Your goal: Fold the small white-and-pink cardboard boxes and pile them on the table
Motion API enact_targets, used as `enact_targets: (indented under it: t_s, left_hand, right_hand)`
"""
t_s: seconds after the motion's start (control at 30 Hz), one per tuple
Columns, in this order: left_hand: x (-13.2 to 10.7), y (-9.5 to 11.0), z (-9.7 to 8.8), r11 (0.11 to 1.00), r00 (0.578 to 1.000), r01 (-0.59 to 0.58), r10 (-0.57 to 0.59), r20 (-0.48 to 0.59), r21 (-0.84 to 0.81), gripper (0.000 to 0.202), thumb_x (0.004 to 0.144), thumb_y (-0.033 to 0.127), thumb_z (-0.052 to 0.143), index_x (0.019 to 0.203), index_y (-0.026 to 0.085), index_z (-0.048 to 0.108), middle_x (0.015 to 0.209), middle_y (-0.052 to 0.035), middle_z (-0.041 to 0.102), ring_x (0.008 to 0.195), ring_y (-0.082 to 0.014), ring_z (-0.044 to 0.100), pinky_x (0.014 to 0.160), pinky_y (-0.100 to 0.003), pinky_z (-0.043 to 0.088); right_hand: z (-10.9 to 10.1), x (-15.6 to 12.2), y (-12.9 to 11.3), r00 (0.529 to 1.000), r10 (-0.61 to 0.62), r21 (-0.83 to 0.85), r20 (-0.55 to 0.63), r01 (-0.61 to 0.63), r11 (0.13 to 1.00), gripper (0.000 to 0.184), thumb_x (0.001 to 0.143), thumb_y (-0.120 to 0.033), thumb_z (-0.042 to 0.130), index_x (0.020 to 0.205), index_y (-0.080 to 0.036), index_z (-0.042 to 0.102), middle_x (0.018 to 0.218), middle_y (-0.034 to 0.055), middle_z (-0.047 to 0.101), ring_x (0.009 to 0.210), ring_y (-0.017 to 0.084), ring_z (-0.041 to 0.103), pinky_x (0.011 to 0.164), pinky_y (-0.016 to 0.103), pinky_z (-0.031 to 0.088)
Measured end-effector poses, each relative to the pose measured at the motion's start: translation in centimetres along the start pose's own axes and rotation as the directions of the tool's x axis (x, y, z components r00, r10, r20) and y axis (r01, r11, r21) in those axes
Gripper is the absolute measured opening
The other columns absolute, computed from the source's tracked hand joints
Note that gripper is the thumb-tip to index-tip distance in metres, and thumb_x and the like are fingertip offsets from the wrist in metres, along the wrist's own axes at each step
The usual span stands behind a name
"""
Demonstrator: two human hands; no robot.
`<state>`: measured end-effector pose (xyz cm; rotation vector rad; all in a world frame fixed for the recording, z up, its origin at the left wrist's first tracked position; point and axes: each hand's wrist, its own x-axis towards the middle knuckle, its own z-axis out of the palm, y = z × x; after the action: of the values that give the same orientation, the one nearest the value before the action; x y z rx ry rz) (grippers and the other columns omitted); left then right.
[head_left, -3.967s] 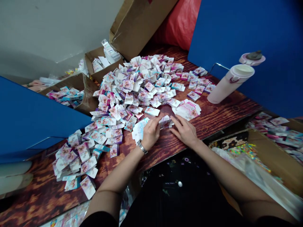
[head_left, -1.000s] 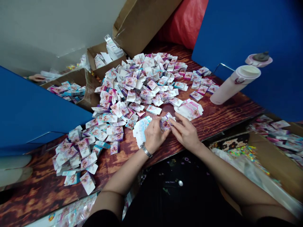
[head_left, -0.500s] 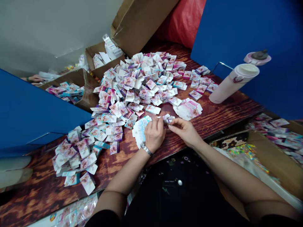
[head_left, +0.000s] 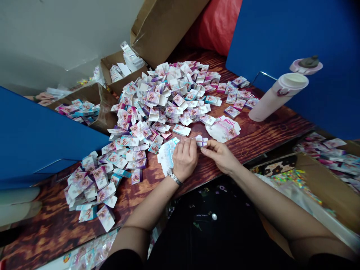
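Between my hands is a small white and purple carton, partly covered by my fingers. My left hand, with a metal watch at its wrist, is closed on the carton's left side. On its right side, my right hand pinches the carton between thumb and fingers. Flat blue carton blanks lie beside and partly under my left hand. Beyond my right hand rest flat pink carton blanks. A large heap of small folded cartons, many with flaps up, spreads over the table behind.
A pink bottle with its lid raised stands at the right on the wood-patterned table. Cardboard boxes stand at the back left. Blue panels flank the table. Another person's hand shows at far left.
More of the small carton shows between my hands now, and the fingers of my left hand have shifted slightly. The view has moved a little. The other person's hand at far left has moved.
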<state>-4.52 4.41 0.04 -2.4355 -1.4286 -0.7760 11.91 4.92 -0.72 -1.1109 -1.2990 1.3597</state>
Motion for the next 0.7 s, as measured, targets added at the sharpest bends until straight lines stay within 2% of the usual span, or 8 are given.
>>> enact_targets:
  t_s: [0.1,0.17,0.3,0.33,0.4,0.5,0.6,0.7]
  left_hand:
    - [0.1,-0.2,-0.2,1.0,1.0,0.004,-0.004,-0.008,0.027,0.042,0.094,0.026,0.045,0.132,0.009,0.05,0.119,-0.0201,0.063,0.105,-0.0301,0.06,0.091,-0.045,0.049]
    - [0.2,-0.2,-0.3,1.0,1.0,0.011,-0.01,-0.009,0.02,0.04,0.095,0.025,0.044,0.131,0.01,0.051,0.117,-0.0195,0.063,0.105,-0.0293,0.06,0.091,-0.045,0.049]
    - [0.2,-0.2,-0.2,1.0,1.0,-0.003,0.003,-0.024,0.0,0.034,0.096,0.021,0.04,0.126,0.013,0.055,0.116,-0.0169,0.064,0.104,-0.0267,0.061,0.091,-0.042,0.049]
    - [0.2,-0.2,-0.1,1.0,1.0,-0.003,0.003,-0.031,0.004,0.035,0.096,0.021,0.04,0.127,0.014,0.055,0.117,-0.0163,0.064,0.105,-0.0265,0.06,0.091,-0.042,0.049]
    - [0.2,-0.2,-0.1,1.0,0.999,0.014,-0.013,-0.031,0.006,0.037,0.096,0.022,0.041,0.13,0.014,0.053,0.119,-0.0159,0.064,0.105,-0.0268,0.06,0.092,-0.041,0.049]
    - [0.2,-0.2,-0.2,0.999,0.999,0.043,-0.042,0.014,-0.03,0.041,0.097,0.023,0.041,0.136,0.014,0.049,0.119,-0.0167,0.063,0.101,-0.0261,0.061,0.089,-0.04,0.049]
    - [0.1,0.1,-0.4,0.998,0.998,0.048,-0.046,0.049,-0.043,0.041,0.097,0.021,0.04,0.137,0.014,0.048,0.118,-0.0167,0.063,0.096,-0.0243,0.061,0.086,-0.038,0.05]
    - [-0.1,0.2,-0.7,0.995,0.995,0.043,-0.035,0.092,-0.087,0.045,0.096,0.028,0.047,0.139,0.014,0.044,0.112,-0.0154,0.063,0.099,-0.0249,0.06,0.086,-0.037,0.05]
  right_hand:
    - [-0.1,0.0,0.1,0.997,-0.039,-0.079,-0.06,0.034,0.996,0.026,0.08,-0.041,0.07,0.093,-0.019,0.064,0.091,0.0038,0.066,0.081,0.018,0.061,0.08,0.033,0.051]
    - [0.0,-0.2,0.0,0.997,-0.036,-0.056,-0.064,0.032,0.998,0.03,0.078,-0.041,0.072,0.098,-0.02,0.065,0.097,0.0044,0.067,0.086,0.018,0.062,0.084,0.034,0.051]
    - [0.7,-0.5,-0.6,0.999,0.027,0.096,0.045,-0.031,0.995,0.028,0.074,-0.043,0.074,0.08,-0.019,0.061,0.097,0.0049,0.067,0.089,0.019,0.063,0.086,0.036,0.051]
    - [0.8,-0.5,-0.7,0.999,-0.001,0.067,0.039,-0.001,0.998,0.027,0.075,-0.043,0.073,0.077,-0.018,0.06,0.099,0.0059,0.066,0.092,0.02,0.062,0.087,0.036,0.051]
    - [1.0,-0.6,-1.0,0.989,-0.134,-0.1,-0.058,0.128,0.987,0.021,0.078,-0.038,0.071,0.078,-0.019,0.062,0.106,0.0074,0.065,0.1,0.022,0.061,0.09,0.037,0.049]
    - [1.0,-0.7,-1.1,0.942,-0.304,-0.35,-0.142,0.24,0.906,0.011,0.081,-0.031,0.067,0.085,-0.021,0.063,0.104,0.007,0.064,0.102,0.022,0.06,0.092,0.037,0.047]
    - [1.0,-0.6,-0.9,0.951,-0.285,-0.322,-0.122,0.234,0.917,0.012,0.082,-0.03,0.066,0.08,-0.021,0.059,0.093,0.0048,0.065,0.092,0.02,0.061,0.085,0.033,0.049]
    - [0.7,-0.3,-0.4,0.953,-0.254,-0.33,-0.164,0.19,0.925,0.015,0.084,-0.034,0.065,0.08,-0.021,0.059,0.091,0.0045,0.064,0.087,0.019,0.061,0.08,0.031,0.049]
